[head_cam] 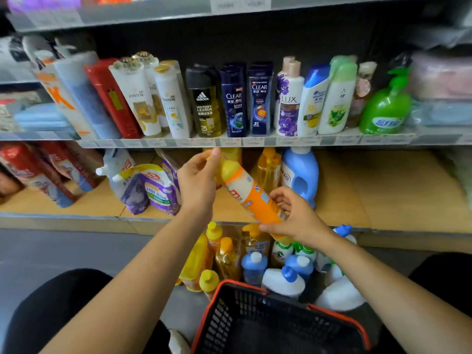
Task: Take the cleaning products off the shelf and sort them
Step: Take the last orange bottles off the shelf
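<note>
- The left hand (198,180) grasps the yellow cap end of an orange bottle (251,194), fingers curled round it, thumb up near the edge of the upper shelf (255,142)
- The right hand (296,218) grasps the bottle's lower end, fingers wrapped round the base; the bottle hangs tilted in the air between the two hands, cap up and to the left, in front of the lower shelf (357,190) and touching neither shelf
- On the lower shelf, behind the bottle, stand a clear yellow bottle (268,169) and, just beside it on the right, a blue jug (301,175); to the left lean purple and white refill pouches (150,187)
- Below the hands a cluster of bottles (255,261) stands on the floor, yellow ones to the left, white ones with blue caps to the right; nearest the camera is a black basket (222,315) with a red rim
- The upper shelf carries a row of shampoo bottles, with a green pump bottle (385,108) at the right end
</note>
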Available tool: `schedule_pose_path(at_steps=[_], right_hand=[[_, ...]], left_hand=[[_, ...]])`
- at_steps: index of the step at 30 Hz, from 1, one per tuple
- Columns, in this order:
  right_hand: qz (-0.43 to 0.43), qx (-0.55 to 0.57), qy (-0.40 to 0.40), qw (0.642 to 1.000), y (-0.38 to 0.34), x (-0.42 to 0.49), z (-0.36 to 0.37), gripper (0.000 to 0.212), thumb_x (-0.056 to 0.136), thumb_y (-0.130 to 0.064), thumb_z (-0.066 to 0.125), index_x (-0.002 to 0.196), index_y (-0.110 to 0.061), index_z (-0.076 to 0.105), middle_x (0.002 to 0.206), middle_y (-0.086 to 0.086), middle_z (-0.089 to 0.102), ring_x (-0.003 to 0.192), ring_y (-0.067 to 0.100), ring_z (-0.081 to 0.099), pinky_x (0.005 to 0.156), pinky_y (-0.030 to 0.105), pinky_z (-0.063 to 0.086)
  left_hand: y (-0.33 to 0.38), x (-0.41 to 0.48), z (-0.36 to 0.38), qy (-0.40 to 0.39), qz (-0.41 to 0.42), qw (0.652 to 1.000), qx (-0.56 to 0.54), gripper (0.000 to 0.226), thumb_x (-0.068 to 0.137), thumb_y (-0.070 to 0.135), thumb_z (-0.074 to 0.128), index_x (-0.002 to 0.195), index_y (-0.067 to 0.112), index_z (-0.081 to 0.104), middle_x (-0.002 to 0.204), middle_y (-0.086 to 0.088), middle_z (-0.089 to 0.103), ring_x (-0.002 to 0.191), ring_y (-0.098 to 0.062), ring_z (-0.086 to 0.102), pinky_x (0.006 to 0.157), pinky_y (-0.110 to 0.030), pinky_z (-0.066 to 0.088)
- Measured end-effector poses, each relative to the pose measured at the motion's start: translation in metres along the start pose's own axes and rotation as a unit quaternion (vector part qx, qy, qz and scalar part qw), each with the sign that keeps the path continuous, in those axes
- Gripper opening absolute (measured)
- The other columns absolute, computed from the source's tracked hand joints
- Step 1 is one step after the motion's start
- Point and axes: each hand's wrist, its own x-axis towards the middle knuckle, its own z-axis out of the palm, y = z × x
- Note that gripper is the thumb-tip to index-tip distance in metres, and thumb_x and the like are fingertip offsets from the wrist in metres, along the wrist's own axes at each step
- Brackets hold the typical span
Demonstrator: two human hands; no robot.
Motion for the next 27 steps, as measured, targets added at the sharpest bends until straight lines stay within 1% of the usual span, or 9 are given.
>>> schedule_pose_path(at_steps=[2,4,7,9,12,15,19,24,27], right_hand=[[-0.005,-0.025,0.010,1.000,0.003,0.000,-0.004,0.069,0.061,-0.029,0.096,0.116,-0.026,0.053,0.119,-0.001,0.059,0.110,0.016,0.060,0.093,0.038,0.055],[-0.009,-0.011,0.022,1.000,0.005,0.000,-0.008,0.066,0.062,-0.026,0.096,0.115,-0.025,0.056,0.116,0.000,0.062,0.108,0.018,0.062,0.091,0.037,0.056],[0.018,0.107,0.010,0.994,0.005,-0.002,-0.017,0.062,0.063,-0.021,0.093,0.117,-0.023,0.061,0.116,0.001,0.068,0.109,0.016,0.067,0.091,0.030,0.056],[0.054,0.190,-0.023,0.980,0.004,-0.004,-0.021,0.067,0.066,-0.018,0.091,0.125,-0.014,0.060,0.120,0.006,0.070,0.112,0.023,0.067,0.092,0.032,0.056],[0.086,0.313,-0.105,0.940,0.001,-0.009,-0.025,0.053,0.078,-0.014,0.073,0.129,-0.008,0.060,0.118,0.010,0.073,0.105,0.025,0.071,0.085,0.034,0.058],[0.098,0.366,-0.142,0.914,-0.002,-0.012,-0.028,0.049,0.081,-0.021,0.070,0.127,-0.008,0.061,0.117,0.015,0.072,0.100,0.030,0.072,0.084,0.037,0.059],[0.083,0.321,-0.112,0.937,-0.001,-0.013,-0.027,0.038,0.086,-0.017,0.067,0.124,-0.013,0.064,0.119,0.013,0.072,0.104,0.026,0.071,0.086,0.034,0.058],[0.047,0.238,-0.042,0.969,-0.004,-0.014,-0.017,0.049,0.077,-0.023,0.075,0.125,-0.022,0.064,0.120,0.005,0.073,0.110,0.021,0.069,0.087,0.030,0.058],[0.039,0.204,-0.048,0.977,-0.006,-0.016,-0.013,0.052,0.079,-0.019,0.074,0.129,-0.020,0.060,0.119,-0.001,0.073,0.108,0.014,0.070,0.087,0.027,0.057]], left_hand=[[-0.004,0.002,0.006,0.022,-0.014,1.000,-0.009,0.027,0.096,0.040,0.066,0.110,0.018,0.074,0.076,0.011,0.073,0.075,-0.005,0.071,0.059,-0.021,0.056],[-0.005,0.004,0.011,0.011,-0.008,1.000,-0.008,0.027,0.097,0.040,0.065,0.110,0.018,0.074,0.074,0.013,0.072,0.071,-0.001,0.069,0.058,-0.018,0.053],[-0.001,0.009,0.015,-0.061,0.042,0.997,0.016,0.023,0.097,0.041,0.065,0.111,0.026,0.075,0.100,0.003,0.077,0.094,-0.012,0.073,0.072,-0.025,0.059],[0.005,0.013,0.015,-0.107,0.071,0.992,0.009,0.021,0.096,0.041,0.064,0.111,0.032,0.075,0.107,0.000,0.076,0.101,-0.015,0.071,0.077,-0.029,0.059],[0.010,0.016,0.011,-0.188,0.063,0.979,-0.047,0.029,0.098,0.039,0.059,0.124,0.028,0.068,0.119,-0.007,0.073,0.113,-0.023,0.067,0.092,-0.042,0.058],[0.009,0.014,0.010,-0.248,0.048,0.964,-0.083,0.035,0.102,0.030,0.054,0.137,0.025,0.058,0.126,-0.011,0.069,0.121,-0.030,0.064,0.100,-0.045,0.055],[0.006,0.007,0.011,-0.206,0.044,0.974,-0.085,0.038,0.103,0.023,0.054,0.141,0.020,0.056,0.126,-0.011,0.070,0.121,-0.028,0.064,0.097,-0.043,0.055],[0.002,0.000,0.008,-0.139,0.054,0.986,-0.071,0.043,0.101,0.022,0.059,0.144,0.021,0.052,0.126,-0.004,0.071,0.118,-0.020,0.067,0.092,-0.038,0.058],[0.006,-0.004,0.008,-0.114,0.050,0.989,-0.082,0.034,0.100,0.018,0.061,0.134,0.019,0.062,0.115,-0.004,0.075,0.109,-0.018,0.071,0.081,-0.031,0.059]])
